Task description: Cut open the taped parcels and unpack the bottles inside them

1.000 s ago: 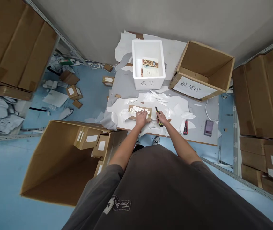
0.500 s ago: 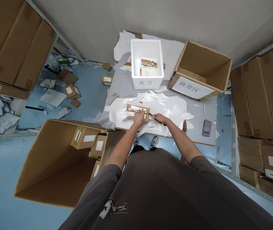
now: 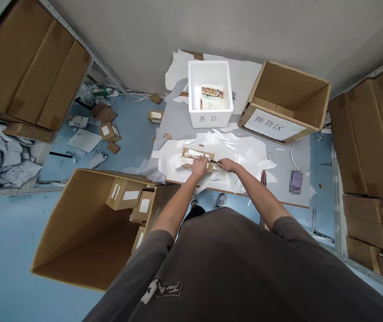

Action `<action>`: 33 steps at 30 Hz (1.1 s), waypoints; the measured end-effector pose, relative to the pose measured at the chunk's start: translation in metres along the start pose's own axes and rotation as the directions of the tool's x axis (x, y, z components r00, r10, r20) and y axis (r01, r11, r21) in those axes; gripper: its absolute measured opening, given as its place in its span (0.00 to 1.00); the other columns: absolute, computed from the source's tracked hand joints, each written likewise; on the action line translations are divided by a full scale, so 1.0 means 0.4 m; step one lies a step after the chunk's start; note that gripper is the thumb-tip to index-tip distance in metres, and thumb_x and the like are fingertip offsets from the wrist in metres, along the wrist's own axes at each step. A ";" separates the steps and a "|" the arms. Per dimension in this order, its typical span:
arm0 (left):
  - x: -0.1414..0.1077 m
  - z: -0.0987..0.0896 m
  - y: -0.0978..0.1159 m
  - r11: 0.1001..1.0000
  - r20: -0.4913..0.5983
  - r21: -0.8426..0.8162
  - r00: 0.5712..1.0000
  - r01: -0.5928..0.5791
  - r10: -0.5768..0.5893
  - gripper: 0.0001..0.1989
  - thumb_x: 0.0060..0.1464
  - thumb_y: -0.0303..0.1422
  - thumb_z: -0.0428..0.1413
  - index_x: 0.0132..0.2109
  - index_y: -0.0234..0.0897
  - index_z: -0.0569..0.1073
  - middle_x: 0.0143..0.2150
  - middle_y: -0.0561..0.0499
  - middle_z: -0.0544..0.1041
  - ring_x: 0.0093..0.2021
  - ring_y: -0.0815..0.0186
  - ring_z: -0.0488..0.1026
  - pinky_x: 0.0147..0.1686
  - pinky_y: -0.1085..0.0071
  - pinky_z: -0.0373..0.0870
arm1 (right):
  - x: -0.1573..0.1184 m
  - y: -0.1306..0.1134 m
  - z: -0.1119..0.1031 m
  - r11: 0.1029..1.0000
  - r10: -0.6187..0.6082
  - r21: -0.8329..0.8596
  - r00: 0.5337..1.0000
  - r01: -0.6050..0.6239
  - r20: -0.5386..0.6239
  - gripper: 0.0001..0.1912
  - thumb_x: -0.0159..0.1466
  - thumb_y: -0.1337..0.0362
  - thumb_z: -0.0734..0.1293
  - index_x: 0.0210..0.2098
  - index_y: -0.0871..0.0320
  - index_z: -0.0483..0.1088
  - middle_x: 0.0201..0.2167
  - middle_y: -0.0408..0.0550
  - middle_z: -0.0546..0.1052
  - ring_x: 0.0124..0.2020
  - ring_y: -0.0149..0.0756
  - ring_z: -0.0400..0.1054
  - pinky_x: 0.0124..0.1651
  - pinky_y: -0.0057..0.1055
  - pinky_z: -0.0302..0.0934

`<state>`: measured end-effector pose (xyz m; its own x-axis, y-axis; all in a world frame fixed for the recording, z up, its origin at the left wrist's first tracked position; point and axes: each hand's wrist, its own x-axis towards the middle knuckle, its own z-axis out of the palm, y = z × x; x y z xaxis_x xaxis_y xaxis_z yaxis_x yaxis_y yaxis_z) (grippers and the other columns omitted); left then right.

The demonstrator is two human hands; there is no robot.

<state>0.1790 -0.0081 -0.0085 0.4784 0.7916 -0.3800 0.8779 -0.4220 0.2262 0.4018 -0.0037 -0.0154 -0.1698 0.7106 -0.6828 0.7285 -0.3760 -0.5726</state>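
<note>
Small taped carton (image 3: 189, 158) near front edge of surface (image 3: 283, 179), left of centre. Left hand (image 3: 200, 166) pressed on its right part, fingers spread; right hand (image 3: 226, 164), just beside carton's right end, closed around cutter (image 3: 214, 161).

The small parcel (image 3: 195, 153) is a narrow, oblong box of brown cardboard, with a white label along its top and shiny, yellowish tape near its ends. It lies flat on the table (image 3: 283, 157), near the front edge and toward the left front corner, its long sides running roughly along that edge. Part of its top is covered from view, and whether its tape is cut is too small to tell. The cutter (image 3: 214, 161), slim and dark, is gripped with its tip at the parcel's right end and its rear pointing right and slightly toward the front edge; its handle is mostly hidden.
</note>
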 end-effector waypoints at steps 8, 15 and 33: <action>-0.009 0.000 -0.007 1.000 -0.016 -0.001 1.000 -0.019 0.019 0.40 0.56 0.35 0.71 0.73 0.37 0.70 0.82 0.34 0.64 0.81 0.43 0.62 0.73 0.48 0.63 | 0.006 -0.002 0.008 1.000 0.016 0.013 0.998 -0.017 0.061 0.21 0.70 0.57 0.78 0.25 0.54 0.69 0.20 0.45 0.72 0.23 0.38 0.68 0.34 0.33 0.61; -0.002 -0.003 -0.015 1.000 0.009 0.014 1.000 -0.006 0.006 0.44 0.55 0.36 0.73 0.75 0.35 0.67 0.81 0.31 0.64 0.81 0.43 0.62 0.74 0.51 0.63 | -0.018 0.021 0.026 0.953 0.076 0.277 0.981 -0.123 0.176 0.22 0.67 0.51 0.78 0.27 0.54 0.68 0.16 0.41 0.68 0.16 0.33 0.60 0.25 0.32 0.59; 0.005 -0.009 -0.019 1.000 0.046 0.023 0.999 0.009 -0.010 0.56 0.55 0.38 0.73 0.82 0.32 0.55 0.75 0.28 0.73 0.81 0.42 0.62 0.72 0.51 0.64 | -0.077 0.051 0.147 0.855 0.035 0.492 0.965 -0.163 0.260 0.25 0.68 0.44 0.78 0.30 0.53 0.68 0.18 0.39 0.67 0.17 0.32 0.58 0.25 0.30 0.60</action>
<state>0.1731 -0.0017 -0.0077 0.4703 0.7746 -0.4229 0.8822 -0.4251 0.2025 0.3830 -0.0681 -0.0327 -0.3116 0.5178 -0.7968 0.3246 -0.7301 -0.6013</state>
